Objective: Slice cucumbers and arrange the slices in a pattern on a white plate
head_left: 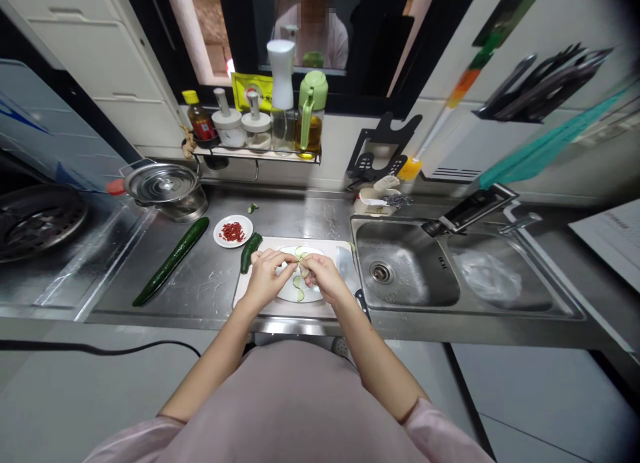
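Note:
Both hands meet over a white plate (286, 292) that lies on a pale cutting board (269, 308). My left hand (270, 269) has its fingertips pinched together at a small pale green piece, too small to make out clearly. My right hand (321, 275) pinches at the same spot from the other side. Thin cucumber slices (299, 288) lie on the plate below the fingers. A cut cucumber piece (247, 255) rests at the board's left edge, beside my left hand. On the board's right lies a knife (345, 263), its black handle pointing toward the front edge.
A whole cucumber (173, 261) and a small plate (218, 235) of chopped red pieces are on the left counter. Behind stand a lidded steel pot (183, 203) and a bottle rack (260, 156). The sink (410, 269) is at the right.

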{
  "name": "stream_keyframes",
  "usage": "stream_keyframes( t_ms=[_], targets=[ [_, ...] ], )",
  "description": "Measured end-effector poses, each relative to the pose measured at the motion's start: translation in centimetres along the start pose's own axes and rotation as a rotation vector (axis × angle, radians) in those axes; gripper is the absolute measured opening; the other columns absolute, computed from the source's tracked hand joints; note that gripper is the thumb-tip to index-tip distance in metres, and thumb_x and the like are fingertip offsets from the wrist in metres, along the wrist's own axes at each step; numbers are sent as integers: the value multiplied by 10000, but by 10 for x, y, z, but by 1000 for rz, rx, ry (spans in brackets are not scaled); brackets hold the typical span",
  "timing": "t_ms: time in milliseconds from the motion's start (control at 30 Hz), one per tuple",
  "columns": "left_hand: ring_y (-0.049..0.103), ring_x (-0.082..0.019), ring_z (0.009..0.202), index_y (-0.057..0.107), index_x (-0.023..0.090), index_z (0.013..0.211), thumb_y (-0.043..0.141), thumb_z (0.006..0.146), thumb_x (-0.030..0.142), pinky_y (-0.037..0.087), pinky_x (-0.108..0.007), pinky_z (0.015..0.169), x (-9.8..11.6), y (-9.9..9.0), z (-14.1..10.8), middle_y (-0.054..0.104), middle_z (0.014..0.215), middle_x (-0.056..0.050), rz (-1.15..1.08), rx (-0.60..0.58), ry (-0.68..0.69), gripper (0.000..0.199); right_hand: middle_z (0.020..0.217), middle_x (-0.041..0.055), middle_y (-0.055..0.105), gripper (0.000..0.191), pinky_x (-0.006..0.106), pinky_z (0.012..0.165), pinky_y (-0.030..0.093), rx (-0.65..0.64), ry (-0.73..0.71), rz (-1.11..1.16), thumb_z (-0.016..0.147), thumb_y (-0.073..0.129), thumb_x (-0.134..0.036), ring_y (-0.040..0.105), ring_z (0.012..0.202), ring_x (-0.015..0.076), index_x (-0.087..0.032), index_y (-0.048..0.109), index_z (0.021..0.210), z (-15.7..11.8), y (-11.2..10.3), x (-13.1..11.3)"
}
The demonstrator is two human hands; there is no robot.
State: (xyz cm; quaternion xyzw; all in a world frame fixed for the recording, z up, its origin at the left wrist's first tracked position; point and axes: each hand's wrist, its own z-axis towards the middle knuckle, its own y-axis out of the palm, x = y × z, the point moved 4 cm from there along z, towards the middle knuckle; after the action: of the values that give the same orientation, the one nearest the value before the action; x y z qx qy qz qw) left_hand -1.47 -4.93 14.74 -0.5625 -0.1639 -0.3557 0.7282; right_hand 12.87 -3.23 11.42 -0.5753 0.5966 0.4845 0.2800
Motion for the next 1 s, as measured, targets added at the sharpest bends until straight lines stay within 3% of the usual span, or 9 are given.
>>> stream_keyframes(
  t_ms=[400, 700, 900, 1000],
  targets=[
    [555, -207, 891, 730, 257, 901, 554, 876, 310, 239, -377, 881, -2, 3, -5, 721, 895, -54, -50, -25, 46, 185, 464, -41, 506, 117, 181, 352, 221, -49, 125, 113, 600, 589, -281, 377, 371, 56, -184, 523, 596, -4, 3, 3],
    [560, -216, 901, 734, 275, 932, 556, 879, 312, 227, -391, 908, -2, 7, -11, 711, 903, -61, -7, 34, 55, 190, 464, -34, 522, 116, 185, 360, 209, -72, 206, 190, 617, 590, -272, 369, 369, 53, -174, 528, 602, -1, 2, 9],
    [571, -213, 910, 737, 260, 874, 615, 827, 344, 276, -382, 924, -7, 6, -15, 715, 909, -57, -142, 121, -50, 155, 512, -57, 529, 244, 168, 368, 241, -138, 109, 98, 645, 701, -356, 407, 386, 43, -173, 542, 668, -1, 7, 0],
    [580, -196, 856, 712, 226, 946, 623, 800, 451, 364, -342, 846, -18, 7, -13, 707, 933, -67, -382, 189, -244, 282, 506, -61, 526, 236, 160, 365, 249, -164, 58, 22, 638, 705, -347, 405, 385, 40, -175, 547, 674, 3, 7, -10]
  ],
)
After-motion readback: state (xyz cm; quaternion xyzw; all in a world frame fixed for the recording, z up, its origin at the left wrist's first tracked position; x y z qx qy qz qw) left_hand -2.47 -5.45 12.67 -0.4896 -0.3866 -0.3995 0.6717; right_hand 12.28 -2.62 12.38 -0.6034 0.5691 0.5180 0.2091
